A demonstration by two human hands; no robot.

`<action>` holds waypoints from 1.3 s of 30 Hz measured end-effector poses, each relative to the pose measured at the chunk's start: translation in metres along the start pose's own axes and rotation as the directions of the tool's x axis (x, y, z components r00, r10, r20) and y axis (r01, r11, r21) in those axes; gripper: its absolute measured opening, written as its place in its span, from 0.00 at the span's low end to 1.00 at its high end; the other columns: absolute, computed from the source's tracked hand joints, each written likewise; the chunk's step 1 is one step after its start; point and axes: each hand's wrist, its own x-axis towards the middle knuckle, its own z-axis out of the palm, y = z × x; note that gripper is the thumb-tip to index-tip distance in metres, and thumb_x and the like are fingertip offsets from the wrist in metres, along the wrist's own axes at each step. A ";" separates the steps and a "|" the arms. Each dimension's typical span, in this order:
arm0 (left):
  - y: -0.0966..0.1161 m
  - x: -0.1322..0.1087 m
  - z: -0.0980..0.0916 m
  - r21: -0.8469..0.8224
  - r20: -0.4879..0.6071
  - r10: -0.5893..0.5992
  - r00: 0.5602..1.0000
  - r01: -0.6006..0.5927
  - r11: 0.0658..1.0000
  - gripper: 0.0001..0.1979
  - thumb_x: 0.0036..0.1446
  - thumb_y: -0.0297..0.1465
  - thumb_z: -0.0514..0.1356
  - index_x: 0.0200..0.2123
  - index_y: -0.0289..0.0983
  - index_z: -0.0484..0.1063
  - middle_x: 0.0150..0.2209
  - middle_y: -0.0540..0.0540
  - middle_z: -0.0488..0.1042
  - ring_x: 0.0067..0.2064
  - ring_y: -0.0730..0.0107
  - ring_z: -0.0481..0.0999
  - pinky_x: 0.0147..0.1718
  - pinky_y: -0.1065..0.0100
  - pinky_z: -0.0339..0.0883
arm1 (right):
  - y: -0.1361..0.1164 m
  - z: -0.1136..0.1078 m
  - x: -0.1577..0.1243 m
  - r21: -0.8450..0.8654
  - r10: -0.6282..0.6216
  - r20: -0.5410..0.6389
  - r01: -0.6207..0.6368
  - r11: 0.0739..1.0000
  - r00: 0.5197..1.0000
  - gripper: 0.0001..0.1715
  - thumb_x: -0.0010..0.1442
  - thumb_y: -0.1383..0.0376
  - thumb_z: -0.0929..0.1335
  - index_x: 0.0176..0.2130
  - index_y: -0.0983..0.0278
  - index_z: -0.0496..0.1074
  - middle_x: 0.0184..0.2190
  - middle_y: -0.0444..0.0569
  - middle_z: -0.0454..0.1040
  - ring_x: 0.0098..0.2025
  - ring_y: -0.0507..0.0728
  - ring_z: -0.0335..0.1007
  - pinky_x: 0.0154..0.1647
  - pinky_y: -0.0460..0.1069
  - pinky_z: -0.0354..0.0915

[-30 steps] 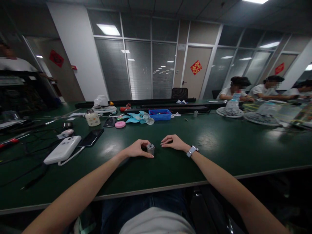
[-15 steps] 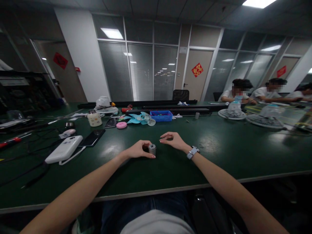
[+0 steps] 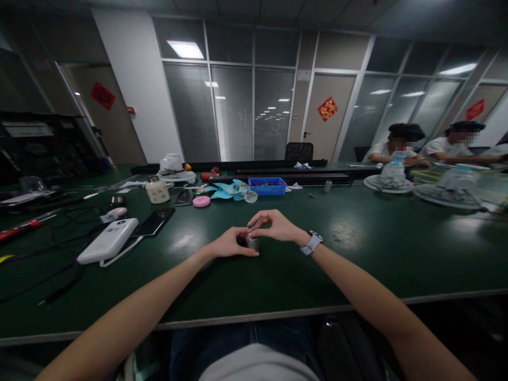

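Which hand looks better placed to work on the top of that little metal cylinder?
Probably the right hand: its fingertips meet at the top of the metal cylinder, while the left hand braces its side.

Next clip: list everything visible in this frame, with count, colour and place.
table: one, dark green, across the view
metal cylinder: one, silver, upright on the table between the hands
power bank: one, white, left on the table
phone: one, black, beside the power bank
disc: one, pink, behind the phone
fan blades: one set, light blue, mid table
tray: one, blue, right of the blades
jar: one, cream, far left
fan grilles: two, pale, far right
people: at least two, white shirts, seated far right
watch: one, silver, right wrist
left hand: grips the cylinder's side
right hand: fingertips pinched at the cylinder's top
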 end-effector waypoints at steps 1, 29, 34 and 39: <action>0.000 0.000 0.000 -0.008 0.007 0.002 1.000 -0.002 1.000 0.23 0.45 0.37 0.70 0.43 0.34 0.72 0.40 0.45 0.77 0.42 0.61 0.76 0.42 0.62 0.67 | 0.001 0.000 -0.002 -0.002 0.001 -0.010 -0.001 1.000 1.000 0.21 0.49 0.61 0.75 0.42 0.67 0.73 0.34 0.51 0.80 0.37 0.58 0.79 0.43 0.54 0.72; 0.001 0.001 0.002 0.007 0.004 0.011 1.000 -0.011 1.000 0.23 0.45 0.37 0.70 0.44 0.34 0.72 0.34 0.49 0.74 0.34 0.69 0.73 0.33 0.69 0.64 | -0.001 0.025 -0.016 -0.008 -0.025 -0.268 0.023 1.000 0.963 0.14 0.51 0.64 0.75 0.38 0.66 0.74 0.34 0.51 0.80 0.38 0.58 0.79 0.44 0.53 0.72; 0.002 0.001 0.002 0.027 -0.005 0.005 1.000 -0.005 1.000 0.22 0.44 0.38 0.70 0.42 0.34 0.73 0.35 0.49 0.75 0.35 0.68 0.73 0.33 0.69 0.65 | -0.006 0.024 -0.016 -0.091 -0.059 -0.246 0.038 0.995 0.967 0.14 0.51 0.64 0.74 0.39 0.66 0.75 0.35 0.50 0.80 0.39 0.57 0.78 0.46 0.53 0.71; 0.004 0.000 0.001 0.035 0.026 0.018 1.000 -0.019 0.999 0.25 0.46 0.38 0.69 0.47 0.36 0.73 0.35 0.49 0.77 0.36 0.66 0.75 0.35 0.67 0.67 | -0.006 0.023 -0.019 -0.037 -0.062 -0.128 0.058 0.998 0.990 0.25 0.51 0.63 0.75 0.49 0.64 0.73 0.43 0.52 0.79 0.46 0.58 0.76 0.52 0.54 0.69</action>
